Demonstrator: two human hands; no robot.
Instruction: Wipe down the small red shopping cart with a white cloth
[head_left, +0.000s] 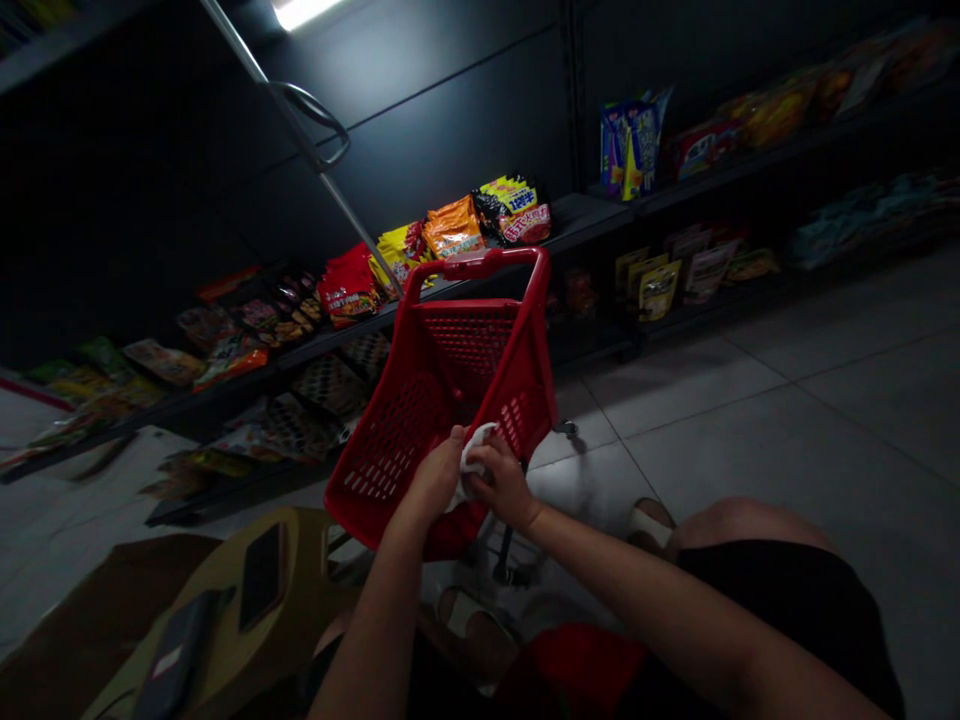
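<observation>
A red plastic shopping basket (420, 420) on wheels stands tilted in front of me, its handle (480, 264) raised toward the shelves. Both my hands meet at its near rim. My left hand (435, 478) is closed on the rim and on a small white cloth (475, 450). My right hand (501, 482) is closed too, its fingers pinching the same white cloth against the basket's edge. My knees and white sandals show below my arms.
Dark shelves (570, 215) along the wall carry snack and noodle packets (450, 232). A tan stool (247, 600) at lower left bears two dark phones. A metal pole (315, 150) leans at upper left. Grey floor tiles (787, 420) spread to the right.
</observation>
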